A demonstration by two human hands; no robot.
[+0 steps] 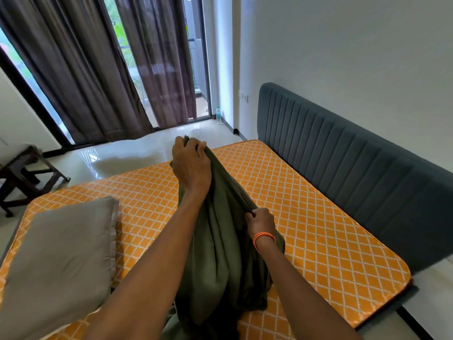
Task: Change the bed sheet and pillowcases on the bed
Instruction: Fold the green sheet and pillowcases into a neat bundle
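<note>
Both outstretched arms lift green cloth [220, 241], left hand [191, 165] and right hand [261, 222] seemingly gripping its edge.

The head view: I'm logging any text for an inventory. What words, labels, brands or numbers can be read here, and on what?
No text can be read in this view.
Water bottle on the floor by the window: its label is too small and blurred to read.
Green sheet, held by the left hand and right hand: no print visible.
Orange mattress, grey pillow, headboard: pattern only, no lettering.
</note>
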